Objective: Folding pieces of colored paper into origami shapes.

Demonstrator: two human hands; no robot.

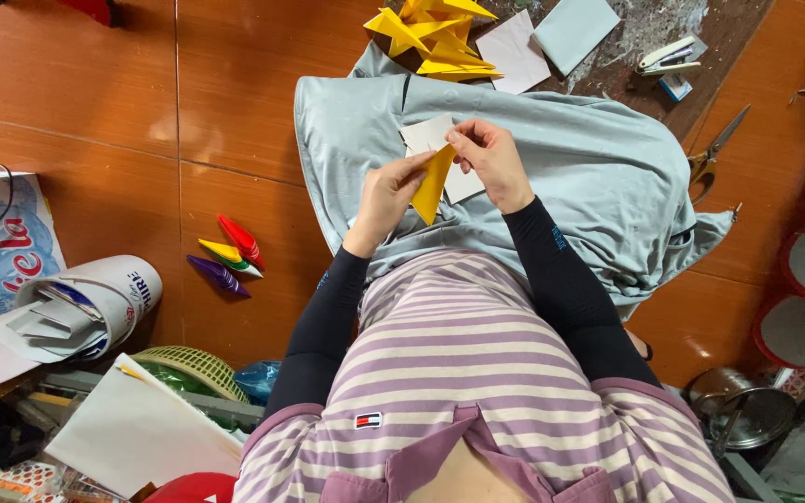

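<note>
Here, the left hand and right hand pinch a folded yellow paper against a white sheet; uneven finger pressure toward 12 o'clock could skew the crease.

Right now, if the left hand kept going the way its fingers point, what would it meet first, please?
The left hand points up-right at the yellow folded paper it already pinches; just past that is the right hand, though depth is hard to judge.
</note>
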